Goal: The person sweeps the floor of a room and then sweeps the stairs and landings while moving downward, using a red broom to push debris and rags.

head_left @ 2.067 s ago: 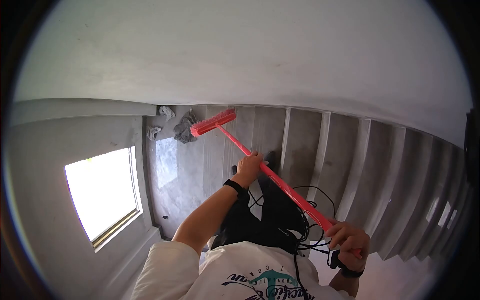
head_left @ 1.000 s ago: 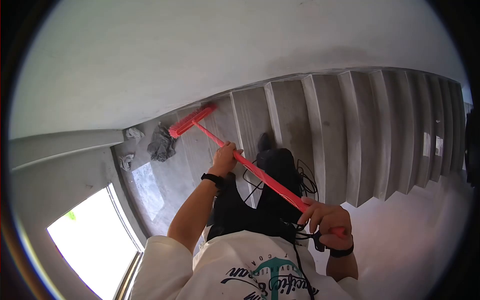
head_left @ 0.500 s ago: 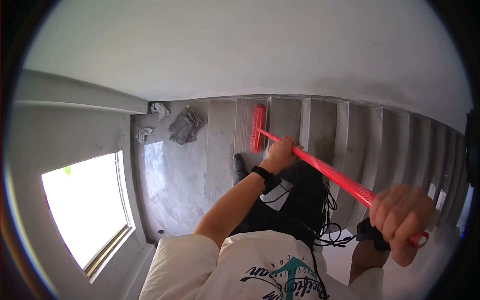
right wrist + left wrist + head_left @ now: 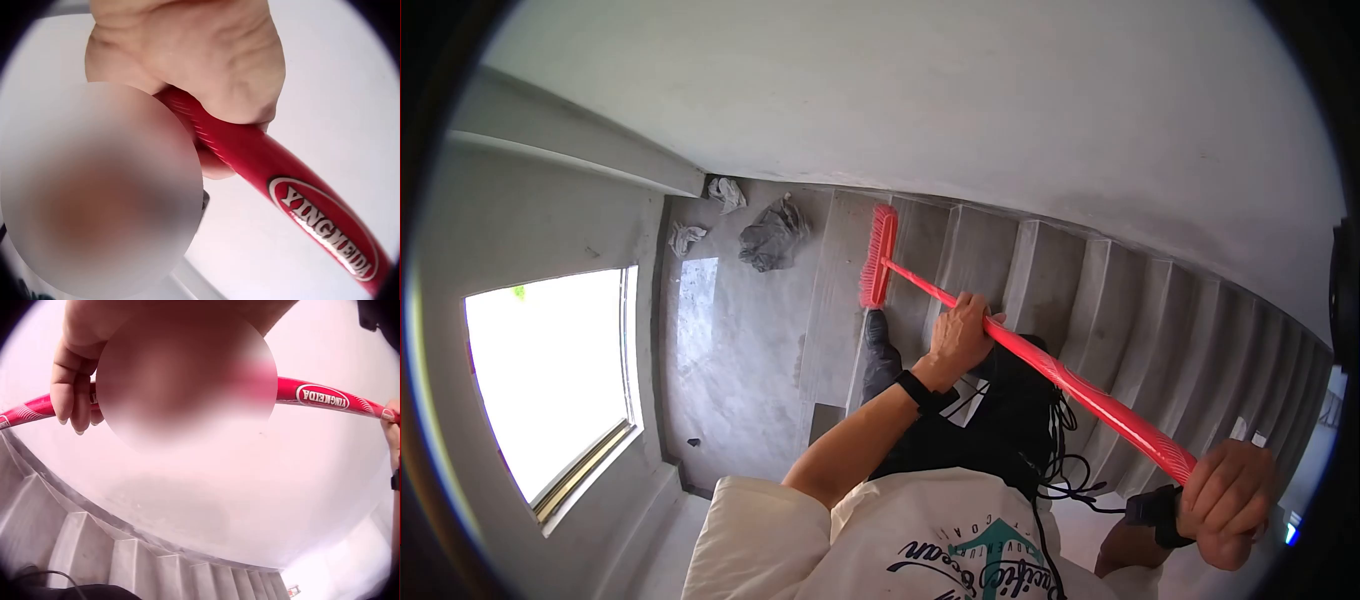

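Observation:
A red broom [image 4: 1090,395] slants across the head view, its bristled head [image 4: 880,258] down on a step beside a dark shoe [image 4: 881,350]. My left hand [image 4: 960,335] grips the handle partway down. Near the top end, my right hand [image 4: 1230,500] is wrapped round the grip. Red handle with a "YINGMEIDA" label [image 4: 322,228] runs out from my right hand [image 4: 187,56] in the right wrist view. In the left wrist view, fingers [image 4: 65,397] curl over the handle, and a blurred disc hides part of that hand.
Concrete stairs [image 4: 1050,275] run off to the right along a pale wall [image 4: 960,100]. On the landing [image 4: 745,360] lie a crumpled grey bag [image 4: 775,238] and two paler crumpled pieces. A bright window [image 4: 555,385] is at left. Black cables [image 4: 1065,475] hang by the legs.
The broom head swept right from beside the grey bag onto the steps, then shifted slightly back left. My right hand moved outward to the right. Both hands kept their grip.

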The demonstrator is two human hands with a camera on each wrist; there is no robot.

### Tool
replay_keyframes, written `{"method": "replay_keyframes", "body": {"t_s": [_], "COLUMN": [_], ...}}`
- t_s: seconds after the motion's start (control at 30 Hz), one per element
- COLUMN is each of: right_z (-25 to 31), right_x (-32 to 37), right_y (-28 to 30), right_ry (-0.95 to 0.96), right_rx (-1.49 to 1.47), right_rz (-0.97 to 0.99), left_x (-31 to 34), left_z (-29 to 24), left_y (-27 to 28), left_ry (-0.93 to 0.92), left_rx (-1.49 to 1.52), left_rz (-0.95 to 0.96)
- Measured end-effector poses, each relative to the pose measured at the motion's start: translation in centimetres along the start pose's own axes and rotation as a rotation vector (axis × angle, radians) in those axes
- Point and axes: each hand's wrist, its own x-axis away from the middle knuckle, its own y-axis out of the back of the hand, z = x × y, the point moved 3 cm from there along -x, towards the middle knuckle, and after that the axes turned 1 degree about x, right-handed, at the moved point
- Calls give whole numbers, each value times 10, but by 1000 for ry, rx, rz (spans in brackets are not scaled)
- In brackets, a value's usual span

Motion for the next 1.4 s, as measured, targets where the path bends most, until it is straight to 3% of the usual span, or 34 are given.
{"method": "replay_keyframes", "body": {"t_s": [0.1,0.17,0.23,0.33,0.37,0.57,0.67,0.77,0.87,0.97,1.03,1.1,1.17,1.27,1.33,1.4], "right_z": [6,-33,-82,-102,-106,-61,-63,-105,-165,-248,-272,-286,-287,-274,-255,-227], "right_x": [-14,-68,-93,-118,-124,-150,-159,-187,-217,-250,-277,-287,-282,-293,-305,-324], "right_y": [0,-31,-62,-80,-86,-52,-32,-44,-80,-119,-145,-161,-167,-140,-126,-103], "right_ry": [-86,-147,-229,-61,-12,-47,-4,-59,-93,-189,-97,-115,56,4,-6,-24], "right_rx": [19,114,171,191,197,107,83,60,69,111,57,-1,-16,-132,-117,-78], "right_rz": [31,-276,-422,-215,-67,-88,-162,-190,-125,-174,-34,34,358,284,342,378], "left_x": [-14,-31,-49,-71,-77,-48,-43,-56,-75,-99,-120,-124,-124,-134,-143,-146], "left_z": [-11,20,64,91,94,53,61,97,133,181,229,248,260,258,228,187], "left_y": [-15,-36,-43,-11,3,51,62,70,74,68,85,105,126,125,129,148], "left_ry": [-22,-132,-107,-63,-60,152,183,314,400,403,468,447,472,511,529,584], "left_rx": [101,139,153,173,181,165,194,128,198,395,445,384,349,354,393,409], "left_rz": [37,116,143,-77,-142,-355,-495,-533,-420,-659,-654,-905,-1013,-1034,-1170,-1097]}}
